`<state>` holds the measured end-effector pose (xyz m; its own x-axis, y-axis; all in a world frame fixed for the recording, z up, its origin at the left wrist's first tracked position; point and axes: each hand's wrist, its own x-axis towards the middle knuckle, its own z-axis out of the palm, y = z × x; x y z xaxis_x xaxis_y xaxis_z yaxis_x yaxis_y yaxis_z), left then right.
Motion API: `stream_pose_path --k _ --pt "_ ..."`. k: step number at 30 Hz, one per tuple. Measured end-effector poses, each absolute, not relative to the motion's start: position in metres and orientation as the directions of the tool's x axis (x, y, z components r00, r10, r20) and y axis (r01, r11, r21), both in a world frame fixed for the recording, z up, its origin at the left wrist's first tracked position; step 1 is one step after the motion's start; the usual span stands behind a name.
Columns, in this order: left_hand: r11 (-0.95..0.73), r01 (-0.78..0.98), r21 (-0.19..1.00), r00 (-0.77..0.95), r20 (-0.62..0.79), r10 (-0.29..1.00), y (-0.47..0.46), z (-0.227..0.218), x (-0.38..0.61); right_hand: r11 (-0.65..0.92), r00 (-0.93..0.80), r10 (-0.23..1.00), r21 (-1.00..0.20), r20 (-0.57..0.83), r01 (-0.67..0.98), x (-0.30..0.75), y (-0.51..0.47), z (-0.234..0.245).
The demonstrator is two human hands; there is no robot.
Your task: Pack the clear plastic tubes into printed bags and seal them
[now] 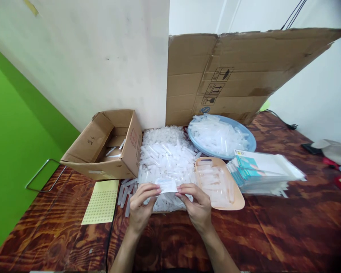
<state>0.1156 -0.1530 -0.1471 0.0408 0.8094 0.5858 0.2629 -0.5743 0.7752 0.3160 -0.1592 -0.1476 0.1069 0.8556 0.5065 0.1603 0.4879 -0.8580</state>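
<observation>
My left hand (140, 206) and my right hand (197, 206) both pinch a small clear plastic packet (167, 185) between them, over the near edge of a big heap of clear plastic tubes (166, 157). Each hand grips one end of the packet with fingers closed. A tan oval tray (235, 203) with more clear tubes lies just right of my right hand.
An open cardboard box (108, 144) stands at the left, a yellow dotted sticker sheet (100, 201) in front of it. A blue basin (251, 142) of tubes sits behind, a stack of printed bags (264, 168) to the right. A flattened carton (233, 72) leans on the wall.
</observation>
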Motion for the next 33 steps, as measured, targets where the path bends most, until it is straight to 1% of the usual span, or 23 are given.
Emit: stream_pose_path --k 3,7,11,14,16,18,21,24,26,29,31,33 --pt "-0.561 0.206 0.802 0.020 0.569 0.822 -0.158 -0.158 0.109 0.520 0.055 0.843 -0.837 0.535 0.170 0.319 -0.162 -0.150" --pt "-0.537 0.138 0.832 0.057 0.535 0.843 -0.163 -0.173 0.098 0.502 -0.015 0.861 -0.846 0.508 0.178 0.325 -0.170 -0.159" --pt "-0.473 0.189 0.861 0.111 0.460 0.881 -0.174 -0.183 0.094 0.439 0.017 0.890 -0.865 0.457 0.244 0.330 -0.181 -0.173" --pt "-0.382 0.243 0.891 0.020 0.389 0.921 -0.187 -0.185 0.097 0.370 -0.014 0.928 -0.915 0.373 0.160 0.329 -0.190 -0.186" --pt "-0.284 0.243 0.928 -0.022 0.298 0.954 -0.196 -0.185 0.100 0.307 0.000 0.951 -0.945 0.309 0.111 0.327 -0.197 -0.194" --pt "-0.169 0.195 0.966 0.007 0.171 0.985 -0.204 -0.185 0.103 0.261 0.040 0.963 -0.961 0.265 0.097 0.325 -0.202 -0.199" --pt "0.031 0.057 0.998 0.077 -0.036 0.996 -0.210 -0.187 0.104 0.264 0.032 0.963 -0.961 0.267 0.077 0.324 -0.205 -0.203" --pt "0.176 -0.065 0.982 0.066 -0.172 0.983 -0.212 -0.191 0.101 0.278 -0.009 0.961 -0.960 0.278 0.043 0.325 -0.203 -0.204" --pt "0.211 -0.080 0.974 0.047 -0.208 0.977 -0.212 -0.193 0.098 0.260 -0.021 0.966 -0.965 0.259 0.026 0.325 -0.202 -0.204" --pt "0.219 -0.015 0.976 0.053 -0.218 0.975 -0.212 -0.195 0.095 0.200 -0.006 0.980 -0.980 0.200 -0.010 0.325 -0.204 -0.206" --pt "0.218 0.027 0.975 0.042 -0.219 0.975 -0.212 -0.196 0.094 0.128 0.006 0.992 -0.989 0.128 -0.079 0.324 -0.208 -0.208" --pt "0.231 0.029 0.972 0.009 -0.231 0.973 -0.213 -0.197 0.096 0.043 0.002 0.999 -0.987 0.043 -0.156 0.323 -0.211 -0.209"
